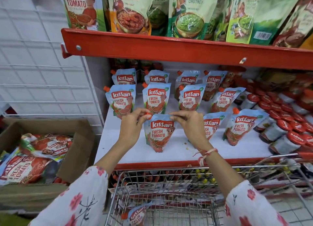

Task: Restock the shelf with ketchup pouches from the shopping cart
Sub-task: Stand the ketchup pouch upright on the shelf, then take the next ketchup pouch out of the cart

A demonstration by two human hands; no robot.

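A Kissan Fresh Tomato ketchup pouch (158, 133) stands upright near the front of the white shelf (172, 153). My left hand (133, 124) pinches its orange spout corner, and my right hand (189, 124) pinches the top edge on the other side. Several identical ketchup pouches (156, 97) stand in rows behind and to the right. The wire shopping cart (162, 188) sits below the shelf, with one more pouch (136, 216) lying in its basket.
A cardboard box (79, 151) of larger tomato pouches sits at the left. Red-capped jars (288, 129) crowd the shelf's right side. Above, a red shelf edge (169, 47) carries chutney pouches. A white wire grid panel (42, 64) stands at the left.
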